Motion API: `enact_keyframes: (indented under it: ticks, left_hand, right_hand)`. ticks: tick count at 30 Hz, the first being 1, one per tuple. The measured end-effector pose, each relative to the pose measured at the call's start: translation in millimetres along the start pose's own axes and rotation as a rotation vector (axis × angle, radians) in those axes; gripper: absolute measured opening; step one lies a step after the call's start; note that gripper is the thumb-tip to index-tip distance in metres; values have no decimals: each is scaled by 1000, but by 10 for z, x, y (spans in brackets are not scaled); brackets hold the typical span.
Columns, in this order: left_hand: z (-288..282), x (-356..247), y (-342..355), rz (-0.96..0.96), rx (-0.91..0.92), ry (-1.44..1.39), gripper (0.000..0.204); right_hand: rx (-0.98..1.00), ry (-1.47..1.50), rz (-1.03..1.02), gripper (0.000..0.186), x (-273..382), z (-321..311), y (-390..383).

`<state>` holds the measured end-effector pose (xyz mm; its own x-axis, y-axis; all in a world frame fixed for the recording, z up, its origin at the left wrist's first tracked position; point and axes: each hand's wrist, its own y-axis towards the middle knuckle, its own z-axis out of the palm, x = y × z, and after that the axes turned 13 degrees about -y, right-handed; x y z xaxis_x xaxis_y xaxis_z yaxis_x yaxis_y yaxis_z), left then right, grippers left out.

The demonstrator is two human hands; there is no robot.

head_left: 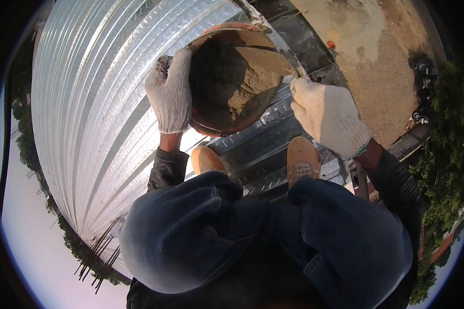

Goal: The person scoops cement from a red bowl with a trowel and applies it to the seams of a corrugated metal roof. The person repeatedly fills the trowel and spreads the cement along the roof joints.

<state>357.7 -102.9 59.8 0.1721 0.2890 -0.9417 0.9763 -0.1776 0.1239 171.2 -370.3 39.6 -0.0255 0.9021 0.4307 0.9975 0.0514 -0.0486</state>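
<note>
My left hand [172, 98], in a pale knit glove, is closed on the left rim of a reddish bucket [207, 129]. Grey wet mortar [216, 77] lies inside it, half in shadow, with a lumpy sunlit patch towards the right. At the bucket's right side my right hand [325, 110], gloved the same way, is wrapped round the handle of a trowel [267, 61]. The trowel's mortar-smeared blade reaches left over the bucket's opening. My fingers cover most of its handle.
Ribbed metal decking [113, 103] stretches out to the left and under my shoes [303, 159]. A sandy concrete surface [371, 67] lies at the far right, with a dark strip between. Rebar ends [100, 252] stick out at the lower left. Green foliage [441, 154] borders the right.
</note>
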Motion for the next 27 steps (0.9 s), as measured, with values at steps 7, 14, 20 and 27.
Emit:
enact_keyframes:
  ticks: [7, 14, 20, 27]
  left_hand:
    - [84, 45, 31, -83, 50, 66, 26]
    - [-72, 133, -19, -29, 38, 19, 25]
    - [-102, 44, -57, -34, -7, -27, 29]
    - [-63, 105, 7, -22, 56, 66, 29]
  right_hand:
    - [288, 217, 35, 37, 296, 277, -80]
    - [102, 912, 181, 33, 375, 459, -508]
    - [306, 268, -16, 44, 508, -128, -121]
    - [887, 77, 181, 67, 399, -246, 292]
